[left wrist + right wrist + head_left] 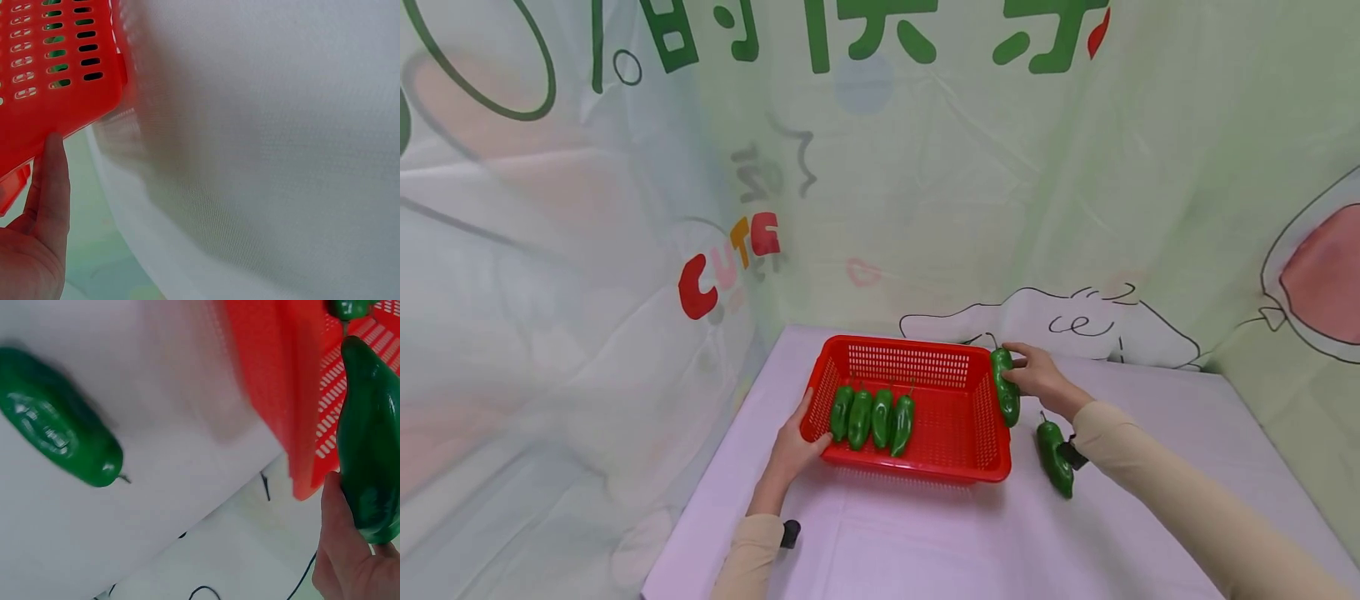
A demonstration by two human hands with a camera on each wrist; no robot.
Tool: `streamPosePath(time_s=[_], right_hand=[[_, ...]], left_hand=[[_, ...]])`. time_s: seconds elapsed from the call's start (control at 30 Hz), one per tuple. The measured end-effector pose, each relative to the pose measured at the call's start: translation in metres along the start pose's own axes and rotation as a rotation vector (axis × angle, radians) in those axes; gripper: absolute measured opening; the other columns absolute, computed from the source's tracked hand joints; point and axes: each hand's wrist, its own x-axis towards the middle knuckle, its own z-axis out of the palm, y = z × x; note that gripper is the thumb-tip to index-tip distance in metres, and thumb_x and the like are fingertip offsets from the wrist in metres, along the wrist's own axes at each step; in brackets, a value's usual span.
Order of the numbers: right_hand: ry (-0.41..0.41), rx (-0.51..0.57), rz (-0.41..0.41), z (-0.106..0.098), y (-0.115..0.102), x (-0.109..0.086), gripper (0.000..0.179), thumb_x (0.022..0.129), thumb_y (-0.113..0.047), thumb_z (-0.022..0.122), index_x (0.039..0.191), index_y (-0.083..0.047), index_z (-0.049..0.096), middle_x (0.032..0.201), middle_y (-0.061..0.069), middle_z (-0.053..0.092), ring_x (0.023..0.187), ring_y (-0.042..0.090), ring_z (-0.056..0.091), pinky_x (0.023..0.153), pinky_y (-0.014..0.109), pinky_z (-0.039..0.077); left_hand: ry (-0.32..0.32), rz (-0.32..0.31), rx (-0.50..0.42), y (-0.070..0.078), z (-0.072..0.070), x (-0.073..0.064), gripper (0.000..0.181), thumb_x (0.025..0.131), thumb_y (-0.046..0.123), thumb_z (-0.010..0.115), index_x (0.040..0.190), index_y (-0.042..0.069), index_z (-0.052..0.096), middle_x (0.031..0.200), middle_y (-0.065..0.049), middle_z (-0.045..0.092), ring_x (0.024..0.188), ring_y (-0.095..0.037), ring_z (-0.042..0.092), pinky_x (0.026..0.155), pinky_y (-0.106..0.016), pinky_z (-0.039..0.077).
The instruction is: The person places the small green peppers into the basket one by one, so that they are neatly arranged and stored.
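A red plastic basket [917,475] with slotted walls stands on the table. Several green peppers [860,421] lie side by side in its left half, stems toward the far wall. At the near left corner my left hand [792,450] grips the basket's rim, thumb over the edge and fingers along the outer wall [62,103]. My right hand [1037,379] holds another green pepper [372,437] above the basket's right rim, stem pointing away in the head view. Below my right wrist, one more green pepper [1054,457] lies on the table, just right of the basket.
A pale lilac cloth covers the table [910,542]. Printed fabric curtains [880,167] rise behind it and on both sides, with the back one close to the basket's far edge. Each wrist carries a small black device [790,533].
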Motion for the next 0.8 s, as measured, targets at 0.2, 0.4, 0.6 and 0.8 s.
streamPosePath(time_s=[0.2, 0.4, 0.6, 0.8], right_hand=[[-0.019, 0.051, -0.006, 0.016, -0.012, 0.009, 0.063, 0.098, 0.0, 0.048, 0.153, 0.008, 0.017, 0.139, 0.041, 0.037, 0.116, 0.046, 0.055, 0.09, 0.048, 0.054], [-0.019, 0.081, 0.016, 0.034, -0.02, 0.018, 0.062, 0.098, 0.002, 0.048, 0.152, 0.008, 0.02, 0.141, 0.04, 0.036, 0.116, 0.044, 0.054, 0.089, 0.046, 0.055], [-0.024, 0.112, 0.028, 0.054, -0.023, 0.028, 0.061, 0.098, 0.002, 0.05, 0.152, 0.008, 0.023, 0.137, 0.037, 0.039, 0.109, 0.039, 0.057, 0.086, 0.045, 0.056], [-0.034, 0.157, 0.031, 0.07, -0.024, 0.035, 0.059, 0.097, 0.002, 0.051, 0.15, 0.009, 0.027, 0.133, 0.035, 0.045, 0.104, 0.035, 0.061, 0.086, 0.046, 0.056]], left_hand=[[0.004, -0.002, 0.003, 0.0, -0.001, 0.0, 0.087, 0.081, 0.017, 0.068, 0.158, 0.017, 0.026, 0.152, -0.017, 0.041, 0.132, -0.038, 0.047, 0.101, -0.056, 0.044], [0.004, -0.002, 0.002, -0.001, 0.0, 0.0, 0.087, 0.081, 0.016, 0.069, 0.157, 0.017, 0.027, 0.151, -0.018, 0.042, 0.13, -0.037, 0.048, 0.101, -0.055, 0.044], [0.006, -0.001, 0.0, -0.001, 0.0, 0.0, 0.088, 0.08, 0.017, 0.069, 0.157, 0.017, 0.027, 0.151, -0.017, 0.042, 0.129, -0.037, 0.049, 0.1, -0.055, 0.045], [0.007, -0.001, -0.009, -0.001, -0.001, 0.001, 0.087, 0.081, 0.017, 0.069, 0.157, 0.018, 0.027, 0.152, -0.016, 0.041, 0.13, -0.037, 0.049, 0.101, -0.055, 0.045]])
